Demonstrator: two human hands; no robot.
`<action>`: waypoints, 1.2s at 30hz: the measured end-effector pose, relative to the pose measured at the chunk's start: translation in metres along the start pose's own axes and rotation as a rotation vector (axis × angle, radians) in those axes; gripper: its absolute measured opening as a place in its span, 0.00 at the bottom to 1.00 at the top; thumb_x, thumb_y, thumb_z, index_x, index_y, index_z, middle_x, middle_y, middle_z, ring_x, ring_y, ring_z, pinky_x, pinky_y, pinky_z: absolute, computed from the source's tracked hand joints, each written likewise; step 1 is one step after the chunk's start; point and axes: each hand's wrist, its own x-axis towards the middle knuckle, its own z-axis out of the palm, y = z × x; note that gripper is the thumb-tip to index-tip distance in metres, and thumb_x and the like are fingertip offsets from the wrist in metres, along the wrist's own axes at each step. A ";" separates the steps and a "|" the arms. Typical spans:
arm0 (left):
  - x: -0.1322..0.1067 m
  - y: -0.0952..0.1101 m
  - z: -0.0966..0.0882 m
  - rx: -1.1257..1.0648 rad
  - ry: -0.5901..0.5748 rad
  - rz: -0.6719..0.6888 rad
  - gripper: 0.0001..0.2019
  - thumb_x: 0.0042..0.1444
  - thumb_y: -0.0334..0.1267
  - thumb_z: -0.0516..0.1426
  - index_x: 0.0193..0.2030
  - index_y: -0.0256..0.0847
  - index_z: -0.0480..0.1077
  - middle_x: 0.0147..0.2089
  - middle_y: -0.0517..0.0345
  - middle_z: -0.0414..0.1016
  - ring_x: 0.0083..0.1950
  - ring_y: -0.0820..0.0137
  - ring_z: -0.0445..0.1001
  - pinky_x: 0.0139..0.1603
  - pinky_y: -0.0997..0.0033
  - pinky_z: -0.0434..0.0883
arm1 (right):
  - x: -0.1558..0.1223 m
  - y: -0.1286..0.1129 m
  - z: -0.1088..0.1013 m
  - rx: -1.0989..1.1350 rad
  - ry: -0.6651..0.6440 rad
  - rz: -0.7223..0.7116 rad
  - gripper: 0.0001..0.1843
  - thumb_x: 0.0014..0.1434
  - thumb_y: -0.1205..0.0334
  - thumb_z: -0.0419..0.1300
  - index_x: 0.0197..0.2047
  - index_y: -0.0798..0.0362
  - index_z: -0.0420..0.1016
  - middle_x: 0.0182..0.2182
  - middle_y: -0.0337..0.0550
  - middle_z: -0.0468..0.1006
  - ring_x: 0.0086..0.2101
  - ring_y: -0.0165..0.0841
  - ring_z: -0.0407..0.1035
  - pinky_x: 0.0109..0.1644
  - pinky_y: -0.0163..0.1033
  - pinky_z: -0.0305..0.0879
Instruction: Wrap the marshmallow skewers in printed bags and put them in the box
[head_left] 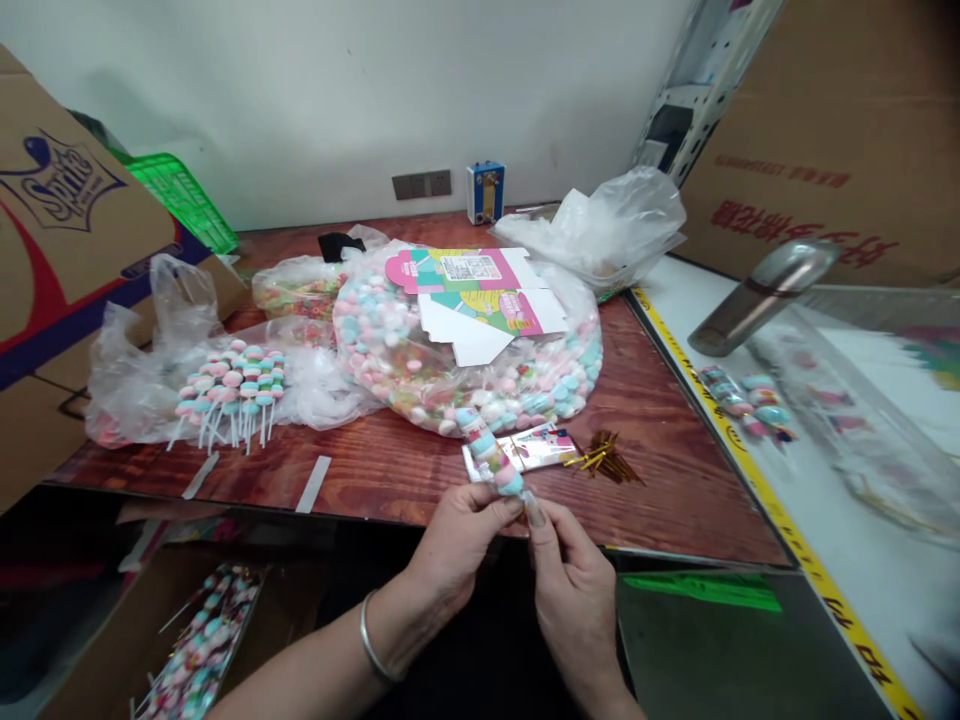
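Observation:
Near the table's front edge, my left hand (457, 545) pinches the lower end of a marshmallow skewer (489, 455) in a clear printed wrapper. Its pastel marshmallows point up and away, tilted left. My right hand (574, 575) is closed at the gathered bottom of the same wrapper; whether a tie or the stick is between the fingertips is hidden. Just behind the skewer lies a stack of printed wrappers (540, 447), with a bunch of gold twist ties (606, 458) to its right. Unwrapped marshmallow skewers (236, 385) with white sticks lie on plastic at the left.
A large bag of marshmallows (555, 395) stands mid-table, with a flattened printed carton (487, 300) on top. Wrapped skewers (750, 405) and a steel flask (765, 298) are on the white right-hand table. Below left, a box holds finished skewers (206, 640). Cardboard boxes flank both sides.

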 end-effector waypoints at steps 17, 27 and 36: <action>0.025 -0.005 -0.021 0.131 -0.141 -0.003 0.15 0.46 0.47 0.66 0.30 0.34 0.79 0.32 0.48 0.78 0.31 0.68 0.72 0.37 0.68 0.69 | 0.012 0.011 -0.030 0.197 -0.414 0.288 0.18 0.60 0.46 0.57 0.31 0.53 0.73 0.24 0.37 0.70 0.24 0.27 0.64 0.30 0.34 0.62; 0.045 0.015 -0.029 0.631 0.090 0.242 0.08 0.51 0.41 0.63 0.32 0.40 0.80 0.35 0.56 0.80 0.39 0.65 0.74 0.43 0.70 0.68 | 0.092 0.050 -0.128 -1.108 0.183 -0.244 0.14 0.62 0.60 0.50 0.39 0.53 0.76 0.37 0.47 0.77 0.39 0.37 0.70 0.44 0.40 0.62; 0.053 0.010 -0.028 0.663 0.128 0.252 0.06 0.48 0.40 0.64 0.30 0.40 0.80 0.34 0.54 0.80 0.41 0.63 0.76 0.46 0.69 0.70 | 0.100 0.048 -0.124 -1.232 0.214 -0.214 0.10 0.62 0.64 0.50 0.32 0.53 0.71 0.31 0.47 0.75 0.32 0.36 0.67 0.35 0.39 0.55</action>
